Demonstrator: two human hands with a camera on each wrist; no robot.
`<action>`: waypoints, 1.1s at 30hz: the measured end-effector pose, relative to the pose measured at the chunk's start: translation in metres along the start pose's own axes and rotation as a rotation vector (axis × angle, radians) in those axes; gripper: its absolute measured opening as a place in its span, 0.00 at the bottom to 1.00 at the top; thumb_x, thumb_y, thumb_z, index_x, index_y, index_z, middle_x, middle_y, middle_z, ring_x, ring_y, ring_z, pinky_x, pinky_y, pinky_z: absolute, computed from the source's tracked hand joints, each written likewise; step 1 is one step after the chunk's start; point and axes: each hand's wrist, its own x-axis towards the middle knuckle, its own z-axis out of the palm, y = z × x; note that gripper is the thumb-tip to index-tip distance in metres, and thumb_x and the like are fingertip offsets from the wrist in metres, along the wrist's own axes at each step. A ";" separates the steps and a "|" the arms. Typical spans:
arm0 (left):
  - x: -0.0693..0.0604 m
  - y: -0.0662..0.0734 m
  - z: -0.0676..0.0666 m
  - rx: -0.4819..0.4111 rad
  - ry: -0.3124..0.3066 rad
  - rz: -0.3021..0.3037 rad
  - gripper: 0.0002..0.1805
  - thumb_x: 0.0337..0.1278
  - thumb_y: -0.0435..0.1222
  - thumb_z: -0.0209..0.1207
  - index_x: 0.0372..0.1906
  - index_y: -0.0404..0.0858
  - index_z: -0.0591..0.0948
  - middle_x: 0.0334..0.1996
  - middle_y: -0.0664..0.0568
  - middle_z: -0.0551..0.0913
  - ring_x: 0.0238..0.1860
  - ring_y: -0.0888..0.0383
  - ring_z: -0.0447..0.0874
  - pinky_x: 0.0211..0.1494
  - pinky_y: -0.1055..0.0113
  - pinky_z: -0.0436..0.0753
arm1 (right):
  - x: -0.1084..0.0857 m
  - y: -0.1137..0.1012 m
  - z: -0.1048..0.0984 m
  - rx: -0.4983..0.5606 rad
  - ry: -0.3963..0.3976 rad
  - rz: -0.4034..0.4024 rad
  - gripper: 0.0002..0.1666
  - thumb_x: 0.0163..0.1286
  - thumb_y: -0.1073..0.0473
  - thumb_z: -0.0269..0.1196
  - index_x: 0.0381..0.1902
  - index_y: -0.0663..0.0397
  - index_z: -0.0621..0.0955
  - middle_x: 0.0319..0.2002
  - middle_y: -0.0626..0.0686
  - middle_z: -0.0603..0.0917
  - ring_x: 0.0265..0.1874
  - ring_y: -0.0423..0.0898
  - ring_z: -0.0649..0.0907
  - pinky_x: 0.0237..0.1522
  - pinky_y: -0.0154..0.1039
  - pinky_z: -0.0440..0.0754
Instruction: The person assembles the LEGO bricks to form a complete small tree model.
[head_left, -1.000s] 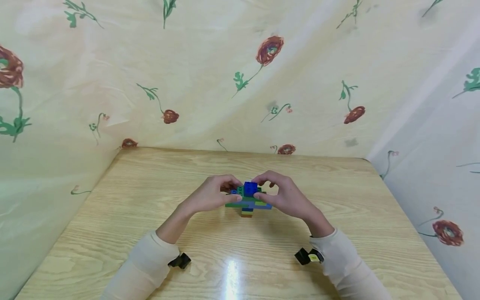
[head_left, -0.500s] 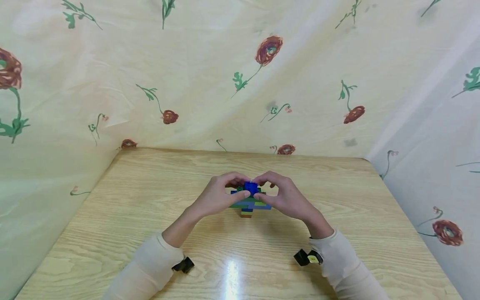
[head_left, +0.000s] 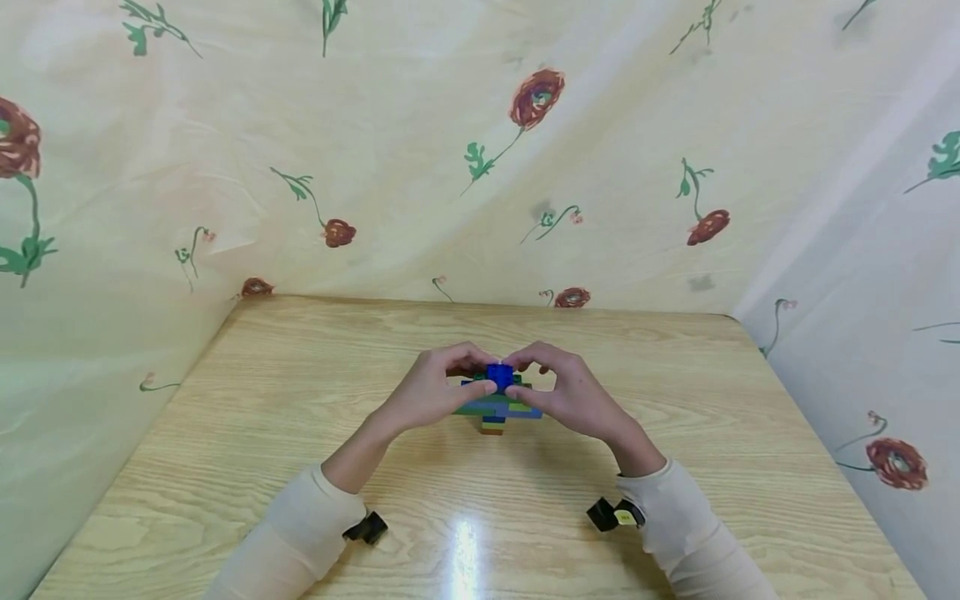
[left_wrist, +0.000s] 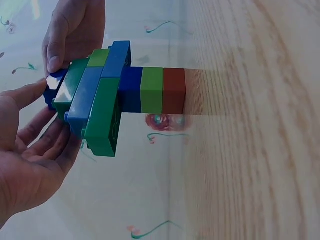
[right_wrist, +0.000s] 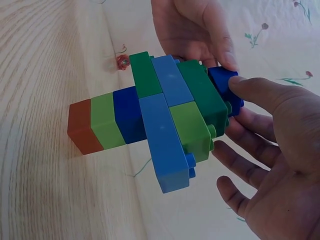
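On the table stands a tree-like structure of toy building bricks point(right_wrist: 172, 145). Its stem stacks an orange-red brick point(left_wrist: 174, 91), a lime one and a dark blue one, below wider layers of green, lighter blue and lime bricks. Topping it is a dark blue brick point(head_left: 500, 377), seated on or touching the green brick point(right_wrist: 202, 92); whether it is fully joined is hard to tell. My left hand point(head_left: 429, 387) pinches that top brick from the left, thumb in front and fingers behind. From the right, my right hand point(head_left: 567, 392) pinches it likewise, its lower fingers spread point(right_wrist: 250, 170).
The wood-grain table point(head_left: 480, 500) reaches back to a flower-patterned cloth point(head_left: 420, 167), which also hangs along both sides. A black wrist device point(head_left: 366, 528) is on the left wrist, another device point(head_left: 617, 514) on the right one.
My left hand has shifted right, from the structure's left side onto the top dark blue brick. My right hand has kept its hold on that brick, almost still.
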 end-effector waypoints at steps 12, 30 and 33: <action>0.000 -0.005 0.002 0.003 -0.012 -0.007 0.14 0.67 0.40 0.67 0.55 0.45 0.84 0.47 0.52 0.89 0.48 0.59 0.87 0.59 0.49 0.84 | -0.001 0.006 0.003 0.024 0.015 -0.044 0.19 0.66 0.61 0.73 0.54 0.47 0.85 0.49 0.46 0.87 0.51 0.49 0.82 0.54 0.43 0.79; 0.002 -0.011 -0.003 0.011 0.019 -0.082 0.18 0.67 0.41 0.67 0.58 0.47 0.81 0.53 0.53 0.87 0.54 0.56 0.85 0.64 0.52 0.82 | 0.002 0.018 0.013 0.018 0.072 -0.082 0.22 0.67 0.63 0.72 0.59 0.50 0.83 0.51 0.49 0.86 0.47 0.45 0.83 0.48 0.53 0.83; 0.005 -0.013 -0.003 0.006 0.061 -0.091 0.17 0.66 0.39 0.68 0.56 0.46 0.80 0.54 0.51 0.86 0.56 0.55 0.86 0.64 0.51 0.83 | 0.004 0.023 0.017 0.015 0.103 -0.072 0.25 0.67 0.63 0.72 0.61 0.51 0.82 0.53 0.50 0.87 0.49 0.46 0.84 0.50 0.55 0.84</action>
